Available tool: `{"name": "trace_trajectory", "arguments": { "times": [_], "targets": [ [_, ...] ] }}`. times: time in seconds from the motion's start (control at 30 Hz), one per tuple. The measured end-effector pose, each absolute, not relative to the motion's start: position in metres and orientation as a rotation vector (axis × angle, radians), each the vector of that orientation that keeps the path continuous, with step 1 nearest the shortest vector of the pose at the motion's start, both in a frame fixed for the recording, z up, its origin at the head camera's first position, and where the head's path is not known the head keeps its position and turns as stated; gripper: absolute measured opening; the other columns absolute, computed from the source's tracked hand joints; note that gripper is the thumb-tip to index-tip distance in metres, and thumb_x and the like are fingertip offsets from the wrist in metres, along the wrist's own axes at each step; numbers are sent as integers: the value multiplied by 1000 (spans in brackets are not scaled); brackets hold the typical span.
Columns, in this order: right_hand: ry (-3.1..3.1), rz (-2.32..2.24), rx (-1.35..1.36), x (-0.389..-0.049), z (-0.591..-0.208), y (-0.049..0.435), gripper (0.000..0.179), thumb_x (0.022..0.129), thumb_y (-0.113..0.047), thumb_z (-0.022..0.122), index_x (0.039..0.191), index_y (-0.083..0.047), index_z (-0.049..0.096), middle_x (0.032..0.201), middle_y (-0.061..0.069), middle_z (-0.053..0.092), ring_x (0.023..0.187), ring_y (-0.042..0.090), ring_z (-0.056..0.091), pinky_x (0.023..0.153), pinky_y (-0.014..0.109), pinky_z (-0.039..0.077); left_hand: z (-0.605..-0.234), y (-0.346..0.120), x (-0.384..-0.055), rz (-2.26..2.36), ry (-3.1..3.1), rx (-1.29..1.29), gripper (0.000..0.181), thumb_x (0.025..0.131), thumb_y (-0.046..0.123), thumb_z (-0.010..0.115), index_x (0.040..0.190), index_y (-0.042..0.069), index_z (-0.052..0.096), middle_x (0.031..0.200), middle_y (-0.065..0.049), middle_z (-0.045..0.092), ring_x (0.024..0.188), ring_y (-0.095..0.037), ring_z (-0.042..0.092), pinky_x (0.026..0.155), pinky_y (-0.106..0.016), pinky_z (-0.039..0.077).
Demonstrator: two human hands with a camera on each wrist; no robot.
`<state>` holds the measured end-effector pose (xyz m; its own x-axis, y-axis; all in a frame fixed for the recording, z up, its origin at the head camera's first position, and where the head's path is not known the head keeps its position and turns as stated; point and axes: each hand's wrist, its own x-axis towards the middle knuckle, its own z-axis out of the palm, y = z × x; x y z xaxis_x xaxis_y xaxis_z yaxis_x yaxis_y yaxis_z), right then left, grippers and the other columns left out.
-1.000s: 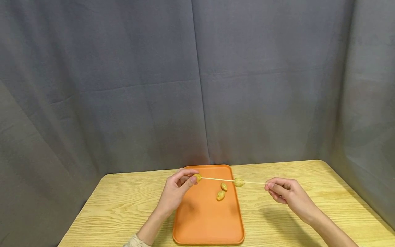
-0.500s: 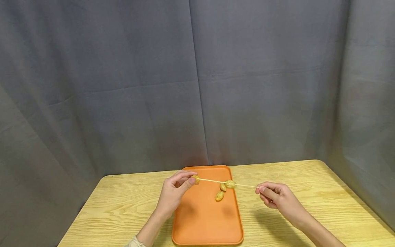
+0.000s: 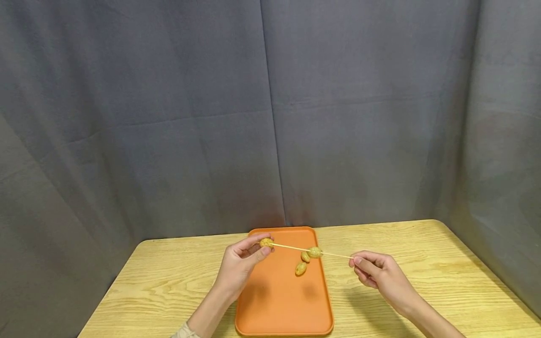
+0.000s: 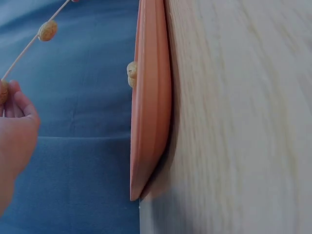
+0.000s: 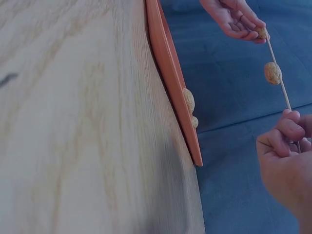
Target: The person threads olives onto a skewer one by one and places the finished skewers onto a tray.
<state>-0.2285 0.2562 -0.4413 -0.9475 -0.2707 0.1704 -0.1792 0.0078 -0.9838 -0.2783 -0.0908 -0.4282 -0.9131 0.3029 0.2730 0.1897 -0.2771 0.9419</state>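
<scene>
My left hand (image 3: 238, 265) pinches a tan, wrinkled, oval food piece (image 3: 266, 242) between thumb and fingertips, at the left end of a thin wooden skewer (image 3: 291, 247). Partway along the skewer sits a second oval piece (image 5: 273, 73), threaded through its length. My right hand (image 3: 382, 274) pinches the skewer near its right end, thumb against the fingers. The skewer slopes slightly down to the right, held in the air over the tray (image 3: 287, 305). Two more oval pieces (image 3: 300, 269) lie on that orange tray; one of them is partly overlapped by the threaded piece in the head view.
The tray rests lengthwise on a light wood-grain table (image 3: 177, 281), reaching close to its back edge. A grey curtain (image 3: 203, 141) hangs behind the table and along both sides.
My right hand has moved left with the skewer, bringing the threaded piece over the tray and nearer the left hand. The left thumb and fingers have shifted back slightly, showing more of the pinched piece.
</scene>
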Motion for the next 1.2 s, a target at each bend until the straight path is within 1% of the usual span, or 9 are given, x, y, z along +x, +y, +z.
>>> {"name": "trace_trajectory", "arguments": {
  "times": [0.13,0.33,0.43,0.63,0.7,0.8,0.97,1.13,1.2],
  "targets": [
    [2140,-2122,-503,-229,-443,259,28,105,-20,51,103,6,62,71,-5,51,60,10,36,54,39,24,-427,-91,-276,2336,1884,718,40,90,9,73,128,0,65,123,-4,69,103,-12,70,97,-34,56],
    [2100,-2131,-546,-230,-443,261,27,105,-18,51,103,6,62,72,-6,51,62,9,37,54,37,24,-428,-91,-275,2304,1859,807,37,91,6,71,127,-2,65,124,-4,70,99,-11,70,96,-34,57],
    [2102,-2122,-571,-230,-443,262,27,105,-18,50,103,7,61,72,-5,51,61,11,36,53,38,24,-429,-91,-275,2284,1862,791,37,90,6,72,126,-1,66,122,-2,71,100,-12,71,96,-35,57],
    [2133,-2095,-568,-228,-442,259,28,105,-18,51,102,8,61,72,-6,52,62,6,40,52,36,26,-432,-90,-274,2245,1886,759,40,87,5,76,124,-4,66,115,0,74,100,-14,73,93,-36,58],
    [2144,-2083,-570,-227,-441,257,29,105,-19,51,102,9,60,71,-5,50,60,8,37,50,36,26,-433,-90,-274,2239,1887,752,40,86,5,76,124,-5,66,113,1,75,99,-14,73,93,-36,58],
    [2168,-2061,-562,-226,-439,254,31,105,-21,52,102,10,59,70,-4,49,59,12,33,50,38,24,-434,-88,-274,2233,1880,745,41,86,4,76,124,-6,66,113,0,75,98,-16,74,92,-35,58],
    [2215,-2019,-541,-222,-439,248,32,105,-23,52,102,8,60,70,-4,48,59,8,36,48,35,27,-434,-87,-273,2220,1874,715,42,86,6,76,125,-7,64,113,0,76,99,-18,74,94,-35,58],
    [2273,-1986,-608,-217,-438,240,30,105,-21,51,101,6,61,68,-2,46,56,19,31,45,32,28,-435,-88,-274,2212,1901,675,44,87,8,76,126,-7,63,112,0,76,98,-17,75,94,-34,57],
    [2292,-1977,-613,-215,-437,238,30,105,-21,50,101,6,62,68,-3,46,55,16,32,44,31,29,-436,-88,-273,2212,1910,663,42,87,8,76,125,-6,64,114,0,75,99,-16,74,95,-33,57]
  ]
}}
